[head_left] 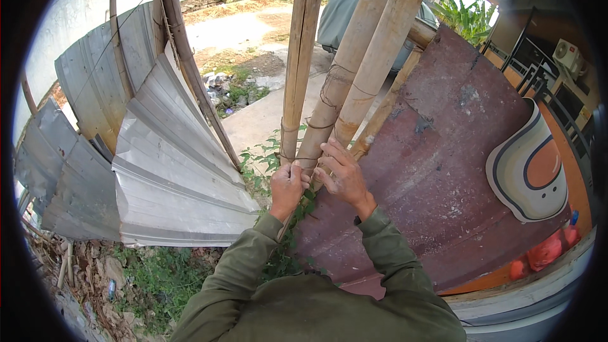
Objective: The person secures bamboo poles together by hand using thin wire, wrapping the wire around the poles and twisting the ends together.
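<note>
My left hand [288, 189] is closed, thumb uppermost, at the low part of the poles, where a thin wire [305, 159] runs round them. It appears to grip that wire, though its fingers hide the exact spot. My right hand [346, 178] rests against the pole bases with its fingers apart and slightly bent. Between and above the hands rise a thick bamboo pole [349, 66], a second bamboo pole [385, 57] on its right and a slimmer split wooden post [301, 57] on its left. More wire loops [334, 82] circle the thick pole higher up.
Bent metal sheets [171, 158] lean at left, beside a slanting wooden post [190, 69]. A dark red sheet [437, 171] slopes at right, with a cream and orange curved panel [529, 161] upon it. Green vines [256, 168] grow by the poles. Beyond stands a covered vehicle [342, 16].
</note>
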`<state>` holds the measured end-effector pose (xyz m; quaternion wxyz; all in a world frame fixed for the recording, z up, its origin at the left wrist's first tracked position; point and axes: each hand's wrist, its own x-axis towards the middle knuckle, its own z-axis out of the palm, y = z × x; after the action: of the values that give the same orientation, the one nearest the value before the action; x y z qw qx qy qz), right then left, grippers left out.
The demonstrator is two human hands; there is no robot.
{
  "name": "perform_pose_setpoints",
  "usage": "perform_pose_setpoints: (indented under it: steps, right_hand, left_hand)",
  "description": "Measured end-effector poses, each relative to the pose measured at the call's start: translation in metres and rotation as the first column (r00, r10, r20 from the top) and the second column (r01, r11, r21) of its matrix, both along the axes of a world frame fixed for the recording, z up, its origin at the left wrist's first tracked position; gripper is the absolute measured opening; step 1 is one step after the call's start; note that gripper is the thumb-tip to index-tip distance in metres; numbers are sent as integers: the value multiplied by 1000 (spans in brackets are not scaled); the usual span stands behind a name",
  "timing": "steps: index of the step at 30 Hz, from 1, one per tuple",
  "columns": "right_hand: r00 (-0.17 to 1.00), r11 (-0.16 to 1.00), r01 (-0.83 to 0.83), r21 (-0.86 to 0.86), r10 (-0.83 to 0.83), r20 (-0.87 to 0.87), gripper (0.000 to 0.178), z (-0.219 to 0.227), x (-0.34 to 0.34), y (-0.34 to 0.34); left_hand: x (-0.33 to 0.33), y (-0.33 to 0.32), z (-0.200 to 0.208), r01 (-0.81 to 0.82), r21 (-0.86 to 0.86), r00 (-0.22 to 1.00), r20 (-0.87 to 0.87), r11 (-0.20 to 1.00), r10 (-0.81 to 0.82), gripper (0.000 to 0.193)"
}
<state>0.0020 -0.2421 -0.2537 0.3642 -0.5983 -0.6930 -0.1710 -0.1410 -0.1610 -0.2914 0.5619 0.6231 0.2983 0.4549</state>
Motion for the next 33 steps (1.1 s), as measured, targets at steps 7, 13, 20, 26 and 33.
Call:
perform_pose_setpoints:
  steps: [7, 13, 20, 26, 33]
  right_hand:
    - [988, 995, 97, -38, -92, 127, 34, 6, -30, 4]
    - [988, 998, -37, -52, 44, 150, 30, 6, -52, 22]
    - [986, 994, -103, 25, 99, 136, 15, 9, -57, 34]
    - [988, 995, -99, 16, 97, 122, 13, 22, -67, 27]
    - [983, 992, -118, -44, 123, 138, 16, 17, -66, 25]
  left_hand:
    - [-14, 3, -19, -33, -183, 949, 304, 983, 89, 30]
    - [-38, 2, -19, -92, -38, 975, 200, 995, 98, 29]
    - [-49, 8, -8, -45, -185, 978, 191, 982, 81, 22]
    - [-52, 11, -9, 201, -201, 909, 403, 959, -106, 28]
    - [-124, -18, -5, -83, 61, 993, 84, 995, 78, 52]
